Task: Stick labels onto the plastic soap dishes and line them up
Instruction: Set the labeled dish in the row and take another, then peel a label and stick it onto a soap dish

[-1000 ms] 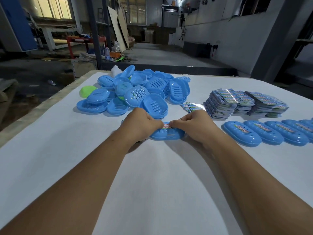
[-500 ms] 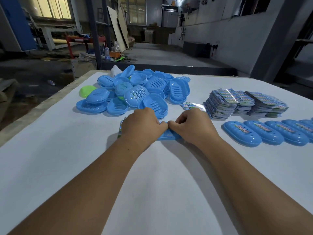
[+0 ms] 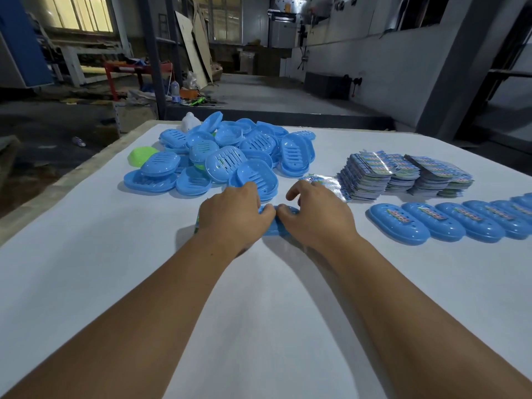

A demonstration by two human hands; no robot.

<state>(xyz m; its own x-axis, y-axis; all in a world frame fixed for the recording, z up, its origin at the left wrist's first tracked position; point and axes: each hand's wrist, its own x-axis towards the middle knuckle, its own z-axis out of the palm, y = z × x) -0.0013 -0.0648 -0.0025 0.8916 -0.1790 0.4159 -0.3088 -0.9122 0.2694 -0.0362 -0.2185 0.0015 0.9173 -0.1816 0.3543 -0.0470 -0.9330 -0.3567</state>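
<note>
Blue plastic, smooth and light: the soap dish [image 3: 272, 226] under both hands lies upside down on the white desk [image 3: 259, 312], just nearer than the heap of unlabelled dishes [image 3: 224, 156] and well to the left of the row of labelled dishes [image 3: 449, 223]. The label itself is hidden beneath the fingers, so whether it sits straight cannot be told. The likely trouble is a crooked or wrinkled label if the thumbs rub unevenly, or the dish skidding on the smooth desk under a sideways push. Left hand [image 3: 233, 217]: its grip is curled down over the dish's left end, thumb pressing on top. Right hand [image 3: 315, 217]: thumb tip meeting the left one on the dish, the other fingers loosely bent and lifting. Label stacks [image 3: 403, 177] lie beyond the row.
</note>
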